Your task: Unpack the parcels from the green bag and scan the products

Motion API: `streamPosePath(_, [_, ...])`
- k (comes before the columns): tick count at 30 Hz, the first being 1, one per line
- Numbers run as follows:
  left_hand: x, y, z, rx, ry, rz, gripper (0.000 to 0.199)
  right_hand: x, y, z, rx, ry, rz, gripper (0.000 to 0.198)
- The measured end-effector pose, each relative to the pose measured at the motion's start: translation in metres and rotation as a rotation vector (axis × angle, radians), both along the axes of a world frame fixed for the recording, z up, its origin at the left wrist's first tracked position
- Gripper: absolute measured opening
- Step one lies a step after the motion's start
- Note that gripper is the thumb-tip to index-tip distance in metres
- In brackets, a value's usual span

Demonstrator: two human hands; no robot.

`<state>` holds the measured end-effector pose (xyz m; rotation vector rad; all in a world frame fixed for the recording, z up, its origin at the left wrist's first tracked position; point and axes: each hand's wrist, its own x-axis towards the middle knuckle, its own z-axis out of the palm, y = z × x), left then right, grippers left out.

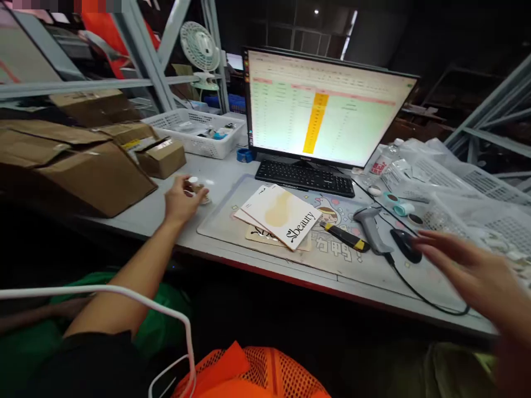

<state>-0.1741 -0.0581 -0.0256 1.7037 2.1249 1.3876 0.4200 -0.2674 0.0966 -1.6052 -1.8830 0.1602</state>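
My left hand [182, 200] is closed around a small clear bottle [204, 197] with a white cap, at the left side of the desk. The fingers hide part of the bottle. On the right, my right hand [473, 271] hangs over the desk edge, slightly blurred, its fingers stretched out and holding nothing. Its fingertips are nearest to a black computer mouse [406, 245]; whether they touch it I cannot tell. Beside the mouse lies a grey barcode scanner [373, 229] with a black cable. White "beauty" cards [281, 213] lie in a stack between the hands.
A black-and-yellow utility knife [345, 236] rests on the desk mat [226, 221]. Behind are a keyboard [305, 177] and a monitor [323, 110]. Cardboard boxes [83, 171] and a white basket [207, 146] stand left; plastic-wrapped baskets [468, 182] crowd the right.
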Motion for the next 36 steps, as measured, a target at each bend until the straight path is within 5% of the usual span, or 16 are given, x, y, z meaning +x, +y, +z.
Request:
streamPosePath(3, [0.002, 0.006, -0.016, -0.116, -0.001, -0.078, 0.053, -0.101, 0.086, -0.024, -0.162, 0.027, 0.162, 0.05])
streamPosePath(5, [0.002, 0.006, -0.023, -0.146, -0.006, -0.108, 0.048, -0.172, 0.13, -0.046, -0.296, -0.142, 0.32, 0.072])
streamPosePath(9, [0.001, -0.001, -0.021, -0.072, 0.004, -0.092, 0.065, -0.244, 0.155, -0.075, -0.599, -0.49, 0.349, 0.126])
streamPosePath(12, [0.013, -0.011, -0.005, 0.283, 0.066, -0.032, 0.068, -0.24, 0.149, -0.08, -0.645, -0.509, 0.386, 0.125])
streamPosePath(15, [0.045, -0.018, 0.025, 0.578, 0.126, -0.179, 0.044, -0.22, 0.144, -0.07, -0.58, -0.445, 0.473, 0.102])
streamPosePath(18, [0.086, -0.007, 0.06, 0.561, 0.052, -0.504, 0.037, -0.195, 0.143, -0.04, -0.422, -0.29, 0.548, 0.061])
streamPosePath(20, [0.111, 0.012, 0.078, 0.455, -0.102, -0.716, 0.052, -0.172, 0.142, -0.014, -0.295, -0.161, 0.521, 0.035])
streamPosePath(22, [0.131, 0.034, 0.084, 0.351, -0.281, -0.868, 0.073, -0.147, 0.139, 0.006, -0.13, 0.01, 0.43, 0.031])
streamPosePath(26, [0.162, 0.059, 0.058, 0.149, -0.702, -0.985, 0.101, -0.119, 0.148, 0.001, 0.119, 0.547, 0.347, 0.037])
streamPosePath(31, [0.185, 0.042, 0.009, -0.204, -1.0, -1.14, 0.073, -0.135, 0.18, -0.061, -0.076, 1.099, 0.299, 0.056])
streamPosePath(34, [0.186, 0.035, 0.006, -0.252, -1.183, -1.146, 0.055, -0.145, 0.189, -0.082, -0.153, 1.167, 0.272, 0.061])
streamPosePath(36, [0.182, 0.038, 0.008, -0.241, -1.294, -1.139, 0.063, -0.146, 0.192, -0.086, -0.178, 1.16, 0.252, 0.062])
